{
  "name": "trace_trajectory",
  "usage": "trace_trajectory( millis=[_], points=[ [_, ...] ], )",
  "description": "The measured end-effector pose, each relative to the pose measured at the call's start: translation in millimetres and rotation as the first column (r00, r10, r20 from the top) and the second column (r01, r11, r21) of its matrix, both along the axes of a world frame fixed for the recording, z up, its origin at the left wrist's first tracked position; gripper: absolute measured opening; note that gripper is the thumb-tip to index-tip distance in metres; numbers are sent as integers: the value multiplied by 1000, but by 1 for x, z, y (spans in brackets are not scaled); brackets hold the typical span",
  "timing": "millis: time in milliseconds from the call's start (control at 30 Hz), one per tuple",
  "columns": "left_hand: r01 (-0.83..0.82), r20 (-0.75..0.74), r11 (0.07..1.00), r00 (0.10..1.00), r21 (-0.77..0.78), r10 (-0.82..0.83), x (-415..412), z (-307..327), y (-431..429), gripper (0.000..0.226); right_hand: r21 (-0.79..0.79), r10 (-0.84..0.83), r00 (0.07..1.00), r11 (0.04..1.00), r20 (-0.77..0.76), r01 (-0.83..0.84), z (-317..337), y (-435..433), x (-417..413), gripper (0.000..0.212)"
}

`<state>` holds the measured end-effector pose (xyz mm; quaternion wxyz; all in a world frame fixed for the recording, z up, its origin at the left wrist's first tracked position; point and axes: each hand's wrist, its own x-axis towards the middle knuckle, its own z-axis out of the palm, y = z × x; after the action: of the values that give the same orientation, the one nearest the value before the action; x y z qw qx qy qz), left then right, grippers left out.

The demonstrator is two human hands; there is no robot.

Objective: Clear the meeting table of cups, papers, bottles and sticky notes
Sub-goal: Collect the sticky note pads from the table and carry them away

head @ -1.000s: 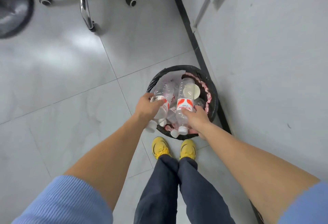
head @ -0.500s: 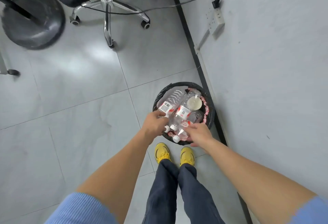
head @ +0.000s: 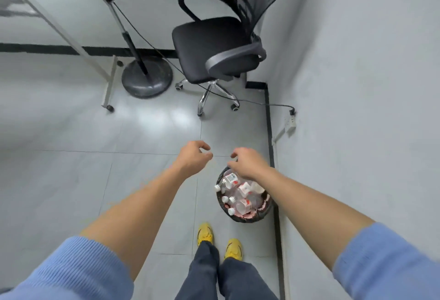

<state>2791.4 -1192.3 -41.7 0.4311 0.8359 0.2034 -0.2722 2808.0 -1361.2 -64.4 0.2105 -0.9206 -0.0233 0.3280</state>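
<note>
Loosely curled, seemingly empty: left hand (head: 194, 157), right hand (head: 247, 163); bottles (head: 242, 204) in bin (head: 247, 220).

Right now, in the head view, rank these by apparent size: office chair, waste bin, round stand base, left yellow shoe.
1. office chair
2. waste bin and round stand base: too alike to rank, the base being farther off
3. left yellow shoe
</note>
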Motion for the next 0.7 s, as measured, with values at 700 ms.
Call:
trace_trajectory(
  millis=[700],
  points=[
    [-518,418,700,846,492,332,-281,256,405,33,-275,789,342,527,511,-804,257,450,-118,39]
  ],
)
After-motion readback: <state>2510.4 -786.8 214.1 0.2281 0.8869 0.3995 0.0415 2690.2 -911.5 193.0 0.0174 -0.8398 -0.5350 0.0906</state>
